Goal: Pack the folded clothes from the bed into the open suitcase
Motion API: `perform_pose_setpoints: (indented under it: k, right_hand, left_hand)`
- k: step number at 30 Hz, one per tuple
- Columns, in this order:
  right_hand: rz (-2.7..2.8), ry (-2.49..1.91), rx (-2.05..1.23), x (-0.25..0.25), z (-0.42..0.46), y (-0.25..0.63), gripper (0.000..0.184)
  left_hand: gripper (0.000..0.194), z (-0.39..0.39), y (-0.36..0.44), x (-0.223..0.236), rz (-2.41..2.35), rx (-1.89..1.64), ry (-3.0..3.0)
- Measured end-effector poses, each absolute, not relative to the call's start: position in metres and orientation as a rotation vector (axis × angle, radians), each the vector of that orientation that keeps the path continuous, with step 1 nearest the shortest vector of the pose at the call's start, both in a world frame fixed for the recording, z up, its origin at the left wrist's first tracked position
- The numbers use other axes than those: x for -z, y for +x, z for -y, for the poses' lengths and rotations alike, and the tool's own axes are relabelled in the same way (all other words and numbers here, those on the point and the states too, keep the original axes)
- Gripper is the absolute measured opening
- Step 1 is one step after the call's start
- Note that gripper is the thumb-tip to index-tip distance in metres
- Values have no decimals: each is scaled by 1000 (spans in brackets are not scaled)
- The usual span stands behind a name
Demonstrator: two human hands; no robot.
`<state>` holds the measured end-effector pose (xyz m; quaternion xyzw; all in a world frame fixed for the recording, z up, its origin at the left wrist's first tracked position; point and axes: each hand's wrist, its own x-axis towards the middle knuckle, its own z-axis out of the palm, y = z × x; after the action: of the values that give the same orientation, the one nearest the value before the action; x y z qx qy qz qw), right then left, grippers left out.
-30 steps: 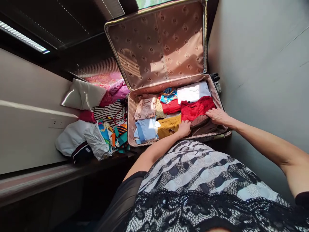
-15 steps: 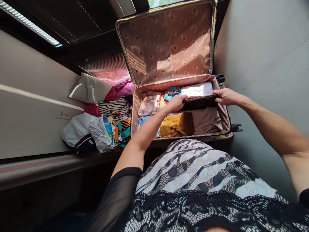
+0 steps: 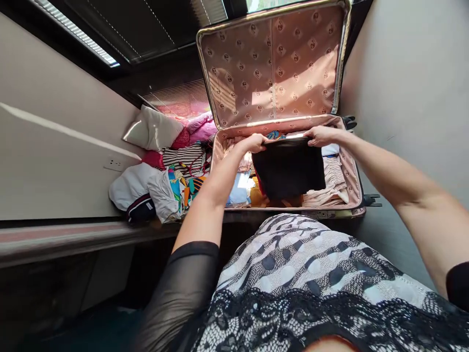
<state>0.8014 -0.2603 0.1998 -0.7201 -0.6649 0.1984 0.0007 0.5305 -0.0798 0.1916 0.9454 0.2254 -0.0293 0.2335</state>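
Both my hands grip the top edge of a flat piece of black cloth (image 3: 291, 168), which looks like a folded garment. My left hand (image 3: 255, 143) pinches its left corner and my right hand (image 3: 318, 136) its right part. The cloth hangs upright over the open suitcase (image 3: 353, 171) and hides part of the clothes inside. Around it in the suitcase lie folded beige clothes (image 3: 331, 181), a light blue garment (image 3: 239, 189) and a mustard garment (image 3: 258, 197). The suitcase lid (image 3: 273, 73), lined in patterned pink, stands raised behind.
Left of the suitcase lie a white pillow (image 3: 154, 128), a pink quilt (image 3: 202, 128), a striped garment (image 3: 185, 157) and a white cap-like item with a dark band (image 3: 130, 188). A wall (image 3: 414, 98) rises close on the right. A window with blinds (image 3: 154, 29) is behind.
The black cloth has been raised out of the suitcase and now hangs with its broad face toward me. Both hands have shifted left relative to the suitcase, and the view has turned slightly left.
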Motion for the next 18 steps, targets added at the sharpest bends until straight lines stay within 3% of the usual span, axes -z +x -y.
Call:
perform_pose_setpoints:
  k: [7, 14, 18]
  right_hand:
    - [2157, -2364, -784, -140, 287, 768, 36]
    - [2028, -2450, -598, -141, 254, 797, 46]
    - [1981, -2506, -593, -144, 233, 802, 53]
  left_hand:
    - [41, 120, 523, -124, -898, 289, 2580]
    - [34, 86, 541, -130, -965, 312, 2534]
    - [37, 80, 549, -140, -1010, 155, 2461]
